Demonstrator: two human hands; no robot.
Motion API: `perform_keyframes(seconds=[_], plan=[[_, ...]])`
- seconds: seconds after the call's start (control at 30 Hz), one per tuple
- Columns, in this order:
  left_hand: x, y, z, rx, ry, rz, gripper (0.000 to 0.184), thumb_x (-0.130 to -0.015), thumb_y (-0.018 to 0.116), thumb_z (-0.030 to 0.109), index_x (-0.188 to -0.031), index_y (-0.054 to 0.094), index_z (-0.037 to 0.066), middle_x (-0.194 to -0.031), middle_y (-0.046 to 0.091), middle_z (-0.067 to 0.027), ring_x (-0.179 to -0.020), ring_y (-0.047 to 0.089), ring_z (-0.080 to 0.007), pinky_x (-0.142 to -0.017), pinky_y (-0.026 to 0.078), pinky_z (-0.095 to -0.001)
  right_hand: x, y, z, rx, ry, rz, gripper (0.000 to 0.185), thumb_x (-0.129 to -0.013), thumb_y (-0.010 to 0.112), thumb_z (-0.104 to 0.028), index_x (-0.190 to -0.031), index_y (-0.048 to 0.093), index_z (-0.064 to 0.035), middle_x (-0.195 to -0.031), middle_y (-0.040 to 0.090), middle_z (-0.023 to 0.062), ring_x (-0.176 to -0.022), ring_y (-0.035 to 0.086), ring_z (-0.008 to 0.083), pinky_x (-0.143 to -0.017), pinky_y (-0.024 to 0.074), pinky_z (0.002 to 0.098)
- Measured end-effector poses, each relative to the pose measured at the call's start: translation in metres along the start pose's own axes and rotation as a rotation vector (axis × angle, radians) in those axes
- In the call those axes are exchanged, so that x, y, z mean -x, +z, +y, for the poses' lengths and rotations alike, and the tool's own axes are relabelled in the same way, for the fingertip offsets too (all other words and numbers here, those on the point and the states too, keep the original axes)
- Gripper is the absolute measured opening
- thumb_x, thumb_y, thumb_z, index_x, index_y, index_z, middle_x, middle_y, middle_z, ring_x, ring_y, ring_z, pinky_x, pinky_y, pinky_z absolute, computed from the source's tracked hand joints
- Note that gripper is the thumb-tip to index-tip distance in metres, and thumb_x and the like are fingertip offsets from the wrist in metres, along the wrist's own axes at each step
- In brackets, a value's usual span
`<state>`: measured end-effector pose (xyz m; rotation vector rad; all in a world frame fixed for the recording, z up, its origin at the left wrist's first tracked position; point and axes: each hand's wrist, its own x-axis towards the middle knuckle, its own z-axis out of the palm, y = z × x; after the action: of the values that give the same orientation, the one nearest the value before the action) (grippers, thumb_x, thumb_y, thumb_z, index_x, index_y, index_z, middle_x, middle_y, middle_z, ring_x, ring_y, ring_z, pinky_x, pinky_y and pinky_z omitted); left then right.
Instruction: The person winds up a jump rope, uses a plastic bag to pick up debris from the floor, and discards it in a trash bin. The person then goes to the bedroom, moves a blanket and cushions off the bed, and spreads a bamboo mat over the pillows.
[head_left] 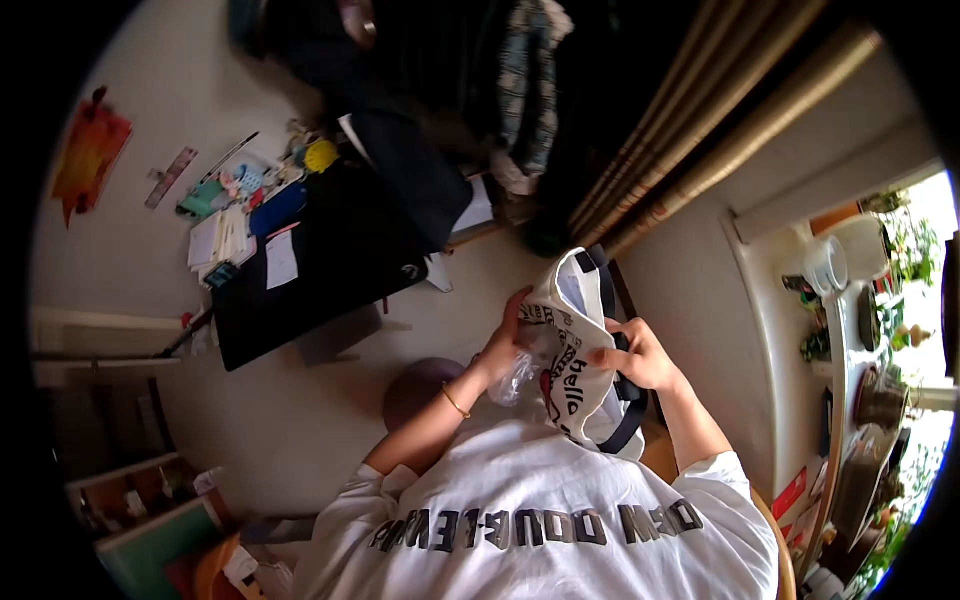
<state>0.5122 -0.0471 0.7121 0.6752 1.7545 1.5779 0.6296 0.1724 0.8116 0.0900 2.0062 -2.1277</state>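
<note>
A white tote bag with black lettering, "hello" among it, and black straps stands in front of my chest, its mouth partly spread. My left hand, with a gold bracelet at the wrist, grips the bag's left side. Crumpled clear plastic hangs just below that hand; whether the fingers also hold it, I cannot tell. On the other side, my right hand closes round the bag's rim by a black strap, thumb on the printed face. The bag's lower end meets my white shirt.
To the left is a black-topped desk with papers, a blue case and a yellow item. A dark round stool stands near my left arm. Gold curtains and a plant-filled windowsill are at right.
</note>
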Motion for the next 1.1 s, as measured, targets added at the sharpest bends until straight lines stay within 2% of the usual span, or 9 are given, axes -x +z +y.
perform_keyframes(seconds=[0.27,0.47,0.67,0.7,0.73,0.8,0.83,0.97,1.1], plan=[[0.035,0.015,0.047,0.106,0.237,0.335,0.1,-0.068,0.054,-0.01,-0.152,0.006,0.019,-0.12,0.055,-0.0149,-0.112,0.055,-0.0251,-0.097,0.044,-0.0353,-0.025,-0.006,-0.025,-0.112,-0.053,-0.006,0.017,-0.077,0.069,-0.015,-0.079,0.07,0.0016,-0.065,0.062,-0.0004,-0.056,0.053,0.0068,-0.053,0.0407,0.0218],[0.036,-0.103,0.07,0.37,0.359,0.658,0.083,-0.069,0.054,-0.003,-0.146,0.026,0.013,-0.121,0.053,-0.0143,-0.111,0.056,-0.0228,-0.097,0.045,-0.0329,-0.158,0.075,-0.078,-0.499,-0.162,-0.011,0.012,-0.077,0.064,-0.01,-0.071,0.068,0.0,-0.066,0.064,0.0034,-0.055,0.056,0.0099,-0.052,0.0425,0.0234],[0.026,-0.233,0.097,0.019,0.53,0.851,0.058,-0.08,0.069,0.016,-0.131,0.046,0.001,-0.123,0.052,-0.0087,-0.112,0.054,-0.0196,-0.096,0.045,-0.0323,-0.263,0.137,-0.092,-0.821,-0.212,0.158,0.011,-0.076,0.065,-0.011,-0.073,0.064,-0.0009,-0.065,0.062,0.0035,-0.052,0.055,0.0132,-0.052,0.043,0.0269],[0.025,-0.256,0.093,-0.22,0.49,0.951,0.051,-0.088,0.059,0.035,-0.126,0.049,0.004,-0.122,0.056,-0.0112,-0.11,0.057,-0.0237,-0.095,0.048,-0.0373,-0.275,0.148,-0.086,-0.859,-0.194,0.189,0.01,-0.077,0.065,-0.012,-0.074,0.064,-0.0023,-0.064,0.061,0.0016,-0.052,0.053,0.0113,-0.051,0.0412,0.0263],[0.02,-0.265,0.103,0.113,0.476,0.941,0.041,-0.092,0.054,0.029,-0.124,0.05,0.003,-0.121,0.056,-0.0111,-0.109,0.058,-0.0233,-0.094,0.049,-0.0367,-0.287,0.153,-0.084,-0.893,-0.19,0.233,0.01,-0.078,0.065,-0.013,-0.075,0.064,-0.0038,-0.064,0.059,-0.0002,-0.051,0.051,0.0094,-0.05,0.0394,0.0256],[0.012,-0.293,0.099,-0.097,0.498,0.946,0.036,-0.092,0.055,0.019,-0.124,0.05,0.003,-0.119,0.057,-0.0101,-0.105,0.059,-0.0216,-0.093,0.05,-0.0354,-0.321,0.167,-0.057,-0.971,-0.212,0.19,0.01,-0.081,0.064,-0.016,-0.076,0.064,-0.0074,-0.063,0.057,-0.0032,-0.051,0.046,0.0061,-0.048,0.035,0.0241],[0.005,-0.281,0.116,-0.238,0.425,1.018,0.047,-0.078,0.056,-0.004,-0.124,0.05,0.002,-0.12,0.053,-0.0082,-0.11,0.054,-0.0189,-0.099,0.042,-0.0316,-0.329,0.17,-0.051,-0.963,-0.219,0.154,0.009,-0.083,0.063,-0.017,-0.077,0.064,-0.0096,-0.063,0.056,-0.0048,-0.05,0.044,0.005,-0.047,0.0324,0.0236],[-0.008,-0.319,0.073,-0.272,0.279,1.0,0.059,-0.069,0.04,-0.014,-0.125,0.049,0.003,-0.12,0.053,-0.0092,-0.116,0.05,-0.0192,-0.103,0.038,-0.031,-0.338,0.178,0.003,-1.016,-0.09,0.149,0.012,-0.089,0.064,-0.02,-0.087,0.062,-0.0085,-0.076,0.059,-0.0022,-0.062,0.047,0.0077,-0.055,0.0358,0.0238],[-0.02,-0.354,0.004,-0.044,0.232,0.892,0.058,-0.07,0.041,-0.014,-0.125,0.049,0.004,-0.121,0.051,-0.0084,-0.114,0.05,-0.0195,-0.101,0.039,-0.0308,-0.331,0.183,0.091,-1.055,0.136,0.144,0.02,-0.089,0.067,-0.026,-0.1,0.064,-0.0085,-0.089,0.064,-0.0008,-0.077,0.055,0.0129,-0.071,0.041,0.0269]])
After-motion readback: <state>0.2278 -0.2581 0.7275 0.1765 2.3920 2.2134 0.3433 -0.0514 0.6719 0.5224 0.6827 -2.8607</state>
